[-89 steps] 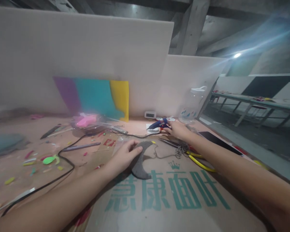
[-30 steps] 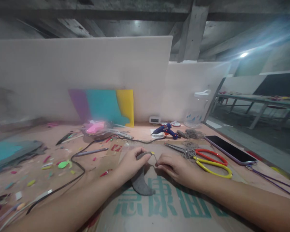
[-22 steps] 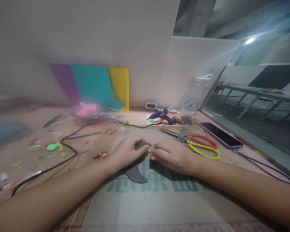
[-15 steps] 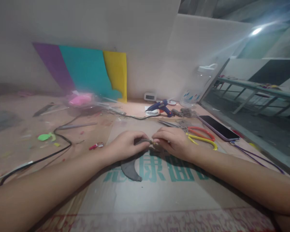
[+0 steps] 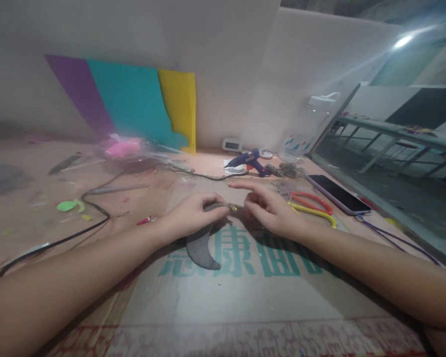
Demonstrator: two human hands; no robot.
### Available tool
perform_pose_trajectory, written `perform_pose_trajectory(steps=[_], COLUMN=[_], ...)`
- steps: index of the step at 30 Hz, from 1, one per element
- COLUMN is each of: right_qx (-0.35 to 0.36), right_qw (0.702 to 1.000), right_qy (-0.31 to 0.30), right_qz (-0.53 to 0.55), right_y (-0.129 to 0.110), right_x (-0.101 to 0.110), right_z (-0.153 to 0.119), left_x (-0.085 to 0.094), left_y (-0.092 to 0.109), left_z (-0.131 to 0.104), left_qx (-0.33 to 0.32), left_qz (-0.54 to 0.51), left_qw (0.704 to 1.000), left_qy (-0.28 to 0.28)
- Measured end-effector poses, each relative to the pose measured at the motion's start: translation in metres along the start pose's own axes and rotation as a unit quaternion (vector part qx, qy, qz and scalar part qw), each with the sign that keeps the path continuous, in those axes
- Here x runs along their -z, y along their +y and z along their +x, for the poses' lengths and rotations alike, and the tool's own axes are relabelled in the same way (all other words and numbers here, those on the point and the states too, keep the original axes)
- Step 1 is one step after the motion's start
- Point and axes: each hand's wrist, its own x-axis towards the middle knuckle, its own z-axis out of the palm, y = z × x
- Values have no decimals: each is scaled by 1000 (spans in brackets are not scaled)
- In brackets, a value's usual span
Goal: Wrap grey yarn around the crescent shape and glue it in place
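A dark grey, felt-like crescent piece [image 5: 201,250] hangs below my left hand [image 5: 198,213], its tip pointing down and right over the cardboard. The thumb and fingers of that hand pinch its upper part. From the pinch a thin grey end with small yellow bits [image 5: 234,208] sticks out toward the right. Close beside this end is my right hand [image 5: 269,206], index finger stretched out to the left and the other fingers loosely bent. Nothing shows in its grasp. Behind the right hand lie scissors with red and yellow handles [image 5: 314,201], their blades hidden.
Printed cardboard [image 5: 223,297] covers the work area. Farther back are a blue glue gun [image 5: 250,161], grey yarn [image 5: 288,170], a small digital clock [image 5: 232,144] and a clear bottle [image 5: 301,134]. A phone [image 5: 338,193] lies right; a black cable [image 5: 67,240] curves left among scraps.
My right hand has loosened from the grey piece's end and drawn slightly right, its index finger lifting and straightening. My left hand keeps its pinch. The view has shifted a little.
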Motion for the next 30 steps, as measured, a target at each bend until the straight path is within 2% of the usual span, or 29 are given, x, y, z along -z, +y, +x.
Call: perform_pose_trajectory(steps=[3,7,9,12,14,16,19,24,30], right_qx=[-23,-39,-40,-12,30,78,120,140,196], right_qw=[994,983,989,1000,992,982,978,973,960], right_qy=[-73,-72,-49,26,76,103,93,68,53], right_qz=[73,164,135,-3,-94,-139,-146,-170,-194], right_y=[-3,2,5,5,5,4,3,-1,-3], right_x=[-4,-8,-8,-5,-2,1,2,0,-6], right_z=[-1,2,4,5,6,7,6,4,7], left_x=[2,3,3,2,2,2,2,1,-1], left_y=[1,4,4,4,4,5,5,4,4], left_z=[1,0,0,-1,-1,-1,-1,0,0], left_qx=[-6,-5,-6,-2,1,-3,-12,-9,-36], left_qz=[12,7,1,1,7,20,32,35,52], left_qw=[1000,1000,1000,1000,1000,999,999,999,997], left_qy=[-7,-15,-17,-20,-24,-25,-28,-27,-34])
